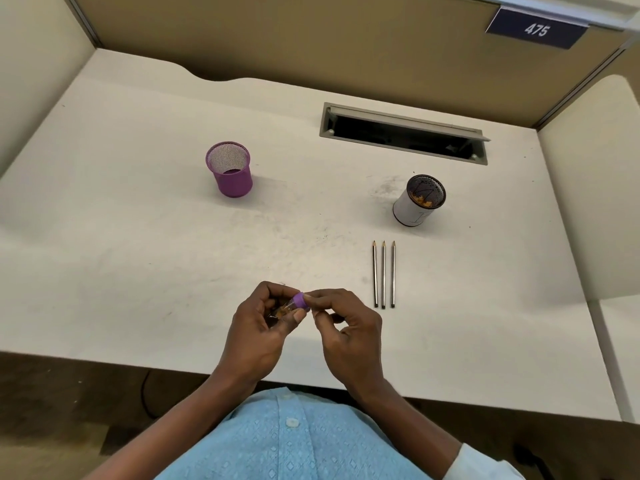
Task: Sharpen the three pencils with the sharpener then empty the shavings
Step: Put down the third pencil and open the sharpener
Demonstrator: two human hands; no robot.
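Note:
Above the desk's near edge, my left hand (265,327) grips the clear body of a small sharpener (298,302) with orange shavings inside. My right hand (343,327) pinches its purple cap end with thumb and fingertips. Three dark pencils (383,274) lie side by side to the right of my hands, tips pointing away from me. A white-wrapped mesh cup (417,200) beyond them holds some shavings at its bottom.
A purple mesh pencil cup (230,169) stands at the middle left of the white desk (138,254). An open cable slot (403,133) runs along the back right. Partition walls enclose the desk on three sides.

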